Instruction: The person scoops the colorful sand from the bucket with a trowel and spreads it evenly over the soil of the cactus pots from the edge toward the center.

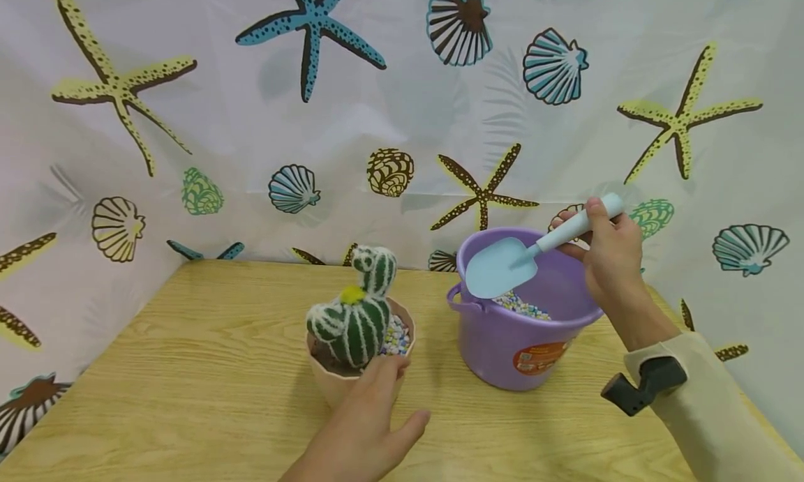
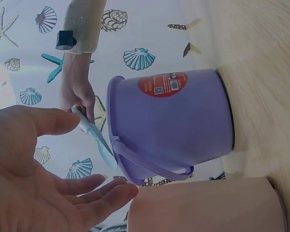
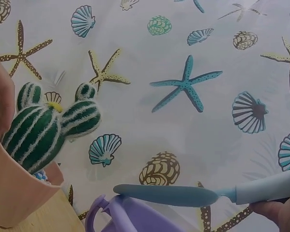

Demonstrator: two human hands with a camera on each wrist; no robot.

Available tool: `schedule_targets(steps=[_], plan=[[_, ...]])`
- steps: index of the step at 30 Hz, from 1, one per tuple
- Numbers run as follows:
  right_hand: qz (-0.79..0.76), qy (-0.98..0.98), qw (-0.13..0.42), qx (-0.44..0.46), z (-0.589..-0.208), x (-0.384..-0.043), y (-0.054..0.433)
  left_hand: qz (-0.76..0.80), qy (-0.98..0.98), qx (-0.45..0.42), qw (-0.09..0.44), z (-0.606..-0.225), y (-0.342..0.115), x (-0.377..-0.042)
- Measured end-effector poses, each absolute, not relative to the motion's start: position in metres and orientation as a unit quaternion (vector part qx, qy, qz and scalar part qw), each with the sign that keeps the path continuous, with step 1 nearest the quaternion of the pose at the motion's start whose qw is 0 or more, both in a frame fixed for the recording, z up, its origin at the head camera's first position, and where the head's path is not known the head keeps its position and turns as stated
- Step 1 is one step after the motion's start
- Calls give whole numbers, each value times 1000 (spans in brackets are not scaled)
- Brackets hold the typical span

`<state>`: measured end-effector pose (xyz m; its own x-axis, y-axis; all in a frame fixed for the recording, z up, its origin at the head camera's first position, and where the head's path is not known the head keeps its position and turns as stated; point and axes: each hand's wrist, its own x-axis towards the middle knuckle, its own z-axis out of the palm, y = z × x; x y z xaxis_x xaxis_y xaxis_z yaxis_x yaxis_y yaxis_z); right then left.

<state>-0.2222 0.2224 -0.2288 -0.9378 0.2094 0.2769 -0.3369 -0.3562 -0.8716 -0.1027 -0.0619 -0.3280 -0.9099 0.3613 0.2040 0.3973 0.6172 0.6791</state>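
Note:
My right hand (image 1: 614, 255) grips the handle of a light blue hand trowel (image 1: 499, 269). Its blade is over the near-left rim of a purple bucket (image 1: 502, 346), and no pebbles show on it. Small coloured pebbles (image 1: 523, 306) lie inside the bucket. To its left stands a pale pink pot (image 1: 329, 384) with a green and white woolly toy cactus (image 1: 364, 328) and more coloured pebbles (image 1: 396, 337) at its right side. My left hand (image 1: 361, 423) is at the pot's near rim, thumb apart from the loosely bent fingers; the left wrist view (image 2: 43, 174) shows nothing held.
Both containers stand on a light wooden table (image 1: 207, 370). Behind and at the sides hangs a white cloth (image 1: 389, 105) printed with starfish and shells. The bucket's handle (image 2: 152, 166) hangs down on the side facing the pot.

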Motion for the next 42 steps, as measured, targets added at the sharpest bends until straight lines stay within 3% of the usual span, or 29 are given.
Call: schedule_targets(steps=[12, 23, 30, 42], plan=[[830, -528, 173, 37, -230, -222, 240, -383, -888, -256, 5, -325, -43, -110], [816, -547, 183, 20, -235, -225, 249, -413, -875, -247, 55, -326, -26, -127], [800, -570, 188, 7, -241, -228, 255, -442, -869, -219, 27, -325, -13, -138], [747, -635, 196, -33, -248, -237, 260, -484, -850, -203, 47, -326, 5, -158]])
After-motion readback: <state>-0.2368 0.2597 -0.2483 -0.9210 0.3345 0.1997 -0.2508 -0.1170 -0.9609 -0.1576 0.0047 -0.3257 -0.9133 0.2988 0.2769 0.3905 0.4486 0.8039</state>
